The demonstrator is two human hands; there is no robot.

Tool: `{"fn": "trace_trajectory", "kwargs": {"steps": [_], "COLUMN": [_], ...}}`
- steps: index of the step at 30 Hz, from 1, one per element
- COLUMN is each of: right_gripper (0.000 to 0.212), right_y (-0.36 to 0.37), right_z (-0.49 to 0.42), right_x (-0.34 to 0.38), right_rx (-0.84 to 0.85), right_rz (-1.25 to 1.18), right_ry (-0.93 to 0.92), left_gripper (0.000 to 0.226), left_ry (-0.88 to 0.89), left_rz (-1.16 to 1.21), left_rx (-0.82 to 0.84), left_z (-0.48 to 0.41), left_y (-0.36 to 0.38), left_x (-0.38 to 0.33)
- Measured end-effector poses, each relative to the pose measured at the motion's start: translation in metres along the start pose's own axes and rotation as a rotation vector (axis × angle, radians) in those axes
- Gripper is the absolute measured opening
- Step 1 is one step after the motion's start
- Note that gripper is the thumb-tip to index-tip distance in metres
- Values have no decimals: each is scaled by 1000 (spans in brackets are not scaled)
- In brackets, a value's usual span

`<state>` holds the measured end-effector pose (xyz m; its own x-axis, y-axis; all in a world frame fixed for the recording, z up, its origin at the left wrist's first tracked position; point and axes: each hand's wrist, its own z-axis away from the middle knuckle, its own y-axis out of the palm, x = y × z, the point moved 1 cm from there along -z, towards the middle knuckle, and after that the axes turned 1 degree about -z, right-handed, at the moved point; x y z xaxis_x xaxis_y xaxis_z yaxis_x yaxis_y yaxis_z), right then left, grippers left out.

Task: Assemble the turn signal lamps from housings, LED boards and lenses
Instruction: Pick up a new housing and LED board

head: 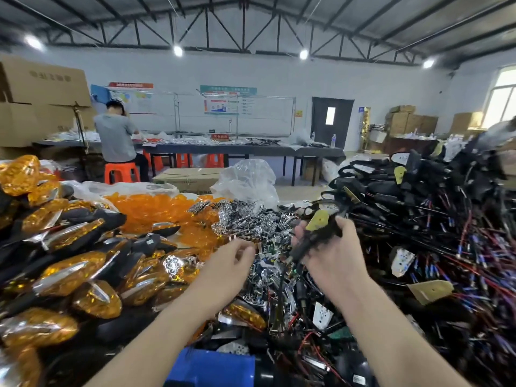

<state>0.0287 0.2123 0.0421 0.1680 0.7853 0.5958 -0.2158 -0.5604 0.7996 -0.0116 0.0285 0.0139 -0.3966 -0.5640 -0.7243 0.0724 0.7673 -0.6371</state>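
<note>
Black housing (321, 235) in curled fingers of right hand (335, 256); left hand (227, 262) fingers loose

The counter (111, 356) is almost fully covered. Its left edge carries a heap of assembled amber lamps (69, 263). Loose amber lenses (150, 208) and chrome reflectors (245, 219) lie toward the far edge. Wired black housings (432, 219) fill the right side. A blue container (212, 367) shows at the near edge.

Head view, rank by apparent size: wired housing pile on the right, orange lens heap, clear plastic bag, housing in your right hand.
1. wired housing pile
2. orange lens heap
3. clear plastic bag, farther back, so unsure
4. housing in the right hand
</note>
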Motion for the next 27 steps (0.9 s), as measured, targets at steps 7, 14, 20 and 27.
{"fn": "trace_trajectory", "kwargs": {"steps": [7, 14, 20, 27], "right_gripper": [38, 16, 39, 44], "right_y": [-13, -29, -49, -57], "right_z": [30, 57, 72, 72], "right_x": [-26, -38, -65, -74], "right_rx": [34, 112, -44, -89], "right_rz": [-298, -66, -35, 173], "right_ry": [-3, 23, 100, -67], "left_gripper": [11, 27, 28, 35], "left_ry": [38, 299, 316, 339], "left_rz": [144, -567, -624, -642], "left_rx": [110, -235, -272, -371], "left_z": [45, 60, 95, 110], "left_y": [26, -29, -8, 12], "left_x": [-37, -45, -3, 22]}}
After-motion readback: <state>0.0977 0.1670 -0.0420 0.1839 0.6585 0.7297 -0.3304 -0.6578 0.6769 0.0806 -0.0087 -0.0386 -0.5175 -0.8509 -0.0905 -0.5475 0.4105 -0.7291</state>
